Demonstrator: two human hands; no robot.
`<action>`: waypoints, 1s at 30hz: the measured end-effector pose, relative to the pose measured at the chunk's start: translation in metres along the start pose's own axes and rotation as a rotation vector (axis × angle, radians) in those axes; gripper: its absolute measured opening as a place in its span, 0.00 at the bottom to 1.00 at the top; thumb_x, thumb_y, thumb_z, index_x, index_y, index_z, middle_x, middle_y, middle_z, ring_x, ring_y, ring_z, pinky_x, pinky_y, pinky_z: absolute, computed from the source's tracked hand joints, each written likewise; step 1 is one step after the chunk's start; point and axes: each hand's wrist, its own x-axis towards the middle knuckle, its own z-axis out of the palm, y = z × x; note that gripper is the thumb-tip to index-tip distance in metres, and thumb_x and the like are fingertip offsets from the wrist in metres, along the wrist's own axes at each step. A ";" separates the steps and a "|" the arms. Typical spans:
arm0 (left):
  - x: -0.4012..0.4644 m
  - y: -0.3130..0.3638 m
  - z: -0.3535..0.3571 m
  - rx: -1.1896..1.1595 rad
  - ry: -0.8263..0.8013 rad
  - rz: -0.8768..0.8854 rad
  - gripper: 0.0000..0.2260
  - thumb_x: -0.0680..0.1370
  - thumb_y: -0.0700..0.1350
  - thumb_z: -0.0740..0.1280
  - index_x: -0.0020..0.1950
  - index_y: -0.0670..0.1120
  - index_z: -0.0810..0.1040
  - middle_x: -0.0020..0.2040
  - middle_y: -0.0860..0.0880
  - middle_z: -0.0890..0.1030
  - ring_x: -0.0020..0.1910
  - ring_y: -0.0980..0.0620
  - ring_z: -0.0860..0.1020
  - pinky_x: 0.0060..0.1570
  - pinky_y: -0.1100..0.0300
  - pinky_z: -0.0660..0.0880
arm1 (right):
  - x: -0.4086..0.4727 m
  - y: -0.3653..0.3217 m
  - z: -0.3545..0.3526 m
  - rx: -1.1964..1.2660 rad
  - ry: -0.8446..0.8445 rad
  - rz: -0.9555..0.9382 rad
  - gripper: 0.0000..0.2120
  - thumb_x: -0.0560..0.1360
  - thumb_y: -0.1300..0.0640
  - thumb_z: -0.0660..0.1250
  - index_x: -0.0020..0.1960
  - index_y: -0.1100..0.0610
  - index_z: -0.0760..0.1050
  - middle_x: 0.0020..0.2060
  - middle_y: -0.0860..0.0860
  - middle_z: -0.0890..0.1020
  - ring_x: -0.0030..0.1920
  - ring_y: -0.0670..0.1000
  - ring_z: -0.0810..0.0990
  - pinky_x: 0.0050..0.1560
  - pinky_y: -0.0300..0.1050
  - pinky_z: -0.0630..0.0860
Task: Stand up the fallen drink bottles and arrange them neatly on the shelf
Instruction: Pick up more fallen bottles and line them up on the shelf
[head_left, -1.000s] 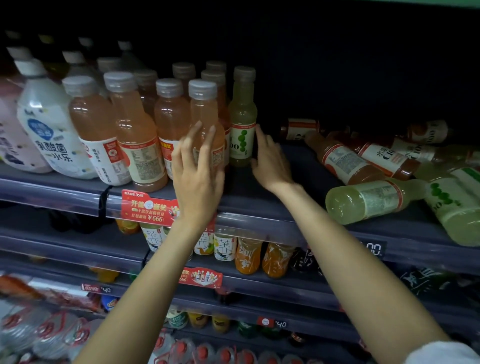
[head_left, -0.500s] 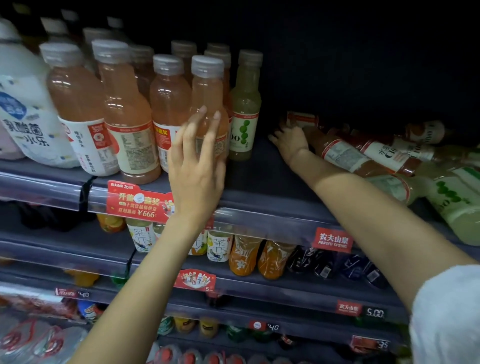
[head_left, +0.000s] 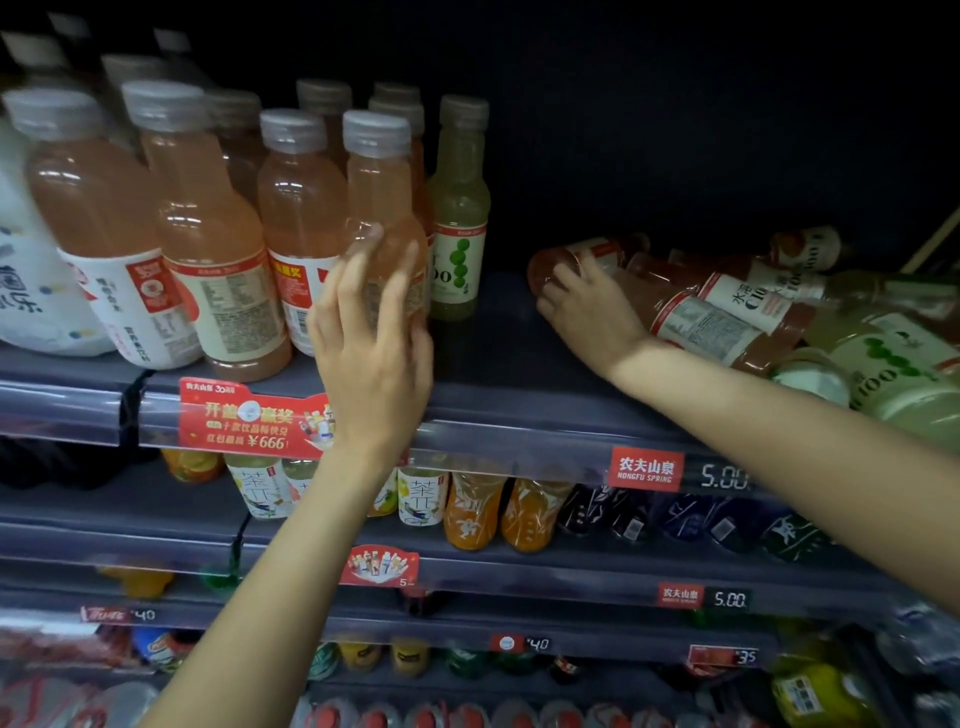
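Observation:
Several upright pink drink bottles (head_left: 301, 208) stand in rows at the left of the top shelf (head_left: 519, 410), with one upright green bottle (head_left: 460, 208) beside them. My left hand (head_left: 371, 332) is raised with straight fingers against the front pink bottle (head_left: 382, 197). At the right, fallen pink bottles (head_left: 701, 322) and fallen green bottles (head_left: 893, 358) lie in a heap. My right hand (head_left: 584, 306) reaches into the heap and its fingers curl round the base of a fallen pink bottle (head_left: 587, 254).
A large white bottle (head_left: 31, 291) stands at the far left. A bare stretch of shelf lies between the green bottle and the heap. Lower shelves (head_left: 519, 571) hold more drinks behind red price tags (head_left: 647, 467). The shelf back is dark.
My right hand has moved right from beside the green bottle to the heap and taken hold of a fallen pink bottle's base. My left hand has stayed against the front pink bottle.

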 end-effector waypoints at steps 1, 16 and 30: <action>-0.003 0.004 0.000 -0.023 0.014 0.018 0.20 0.74 0.35 0.66 0.65 0.43 0.74 0.68 0.43 0.68 0.66 0.43 0.66 0.66 0.54 0.62 | 0.001 0.001 0.002 0.040 0.041 0.008 0.19 0.82 0.56 0.52 0.71 0.56 0.63 0.67 0.52 0.70 0.70 0.58 0.62 0.72 0.58 0.55; 0.038 0.056 0.097 -0.232 -0.679 -0.066 0.23 0.79 0.39 0.62 0.74 0.43 0.64 0.70 0.43 0.70 0.68 0.44 0.68 0.64 0.53 0.67 | -0.006 0.002 0.015 0.100 0.092 0.059 0.21 0.81 0.55 0.54 0.73 0.58 0.62 0.70 0.53 0.66 0.72 0.58 0.59 0.69 0.52 0.59; 0.045 0.080 0.133 -0.076 -0.831 0.093 0.25 0.75 0.51 0.70 0.67 0.42 0.67 0.67 0.41 0.66 0.62 0.40 0.70 0.56 0.49 0.72 | -0.038 0.045 0.056 0.374 0.250 0.316 0.09 0.71 0.59 0.64 0.48 0.55 0.80 0.39 0.52 0.81 0.44 0.55 0.78 0.45 0.47 0.72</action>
